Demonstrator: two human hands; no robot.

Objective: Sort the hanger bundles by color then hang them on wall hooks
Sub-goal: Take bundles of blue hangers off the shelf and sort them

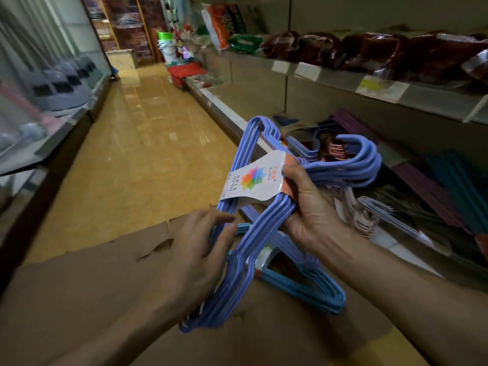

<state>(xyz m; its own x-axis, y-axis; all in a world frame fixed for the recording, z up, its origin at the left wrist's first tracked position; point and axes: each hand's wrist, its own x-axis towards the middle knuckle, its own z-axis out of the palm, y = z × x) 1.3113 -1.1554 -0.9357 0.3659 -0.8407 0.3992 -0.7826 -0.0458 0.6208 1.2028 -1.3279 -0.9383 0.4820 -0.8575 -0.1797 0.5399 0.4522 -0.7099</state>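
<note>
Both hands, left hand [200, 249] and right hand [306, 207], grip the periwinkle hanger bundle [264, 228], mid-sort; next it needs a matching-colour pile.

The hanger bundle [266, 207] is hanging between both hands, above another bundle [303, 286] lying on cardboard [79, 286]; shelves [343, 83] are standing right.

A shop aisle with a glossy yellow tiled floor [137, 133] runs toward twelve o'clock. Grey metal shelving [330, 83] lines the two o'clock side (paper price labels along its edge); a glass-fronted display case [39, 83] stands at ten o'clock.
</note>
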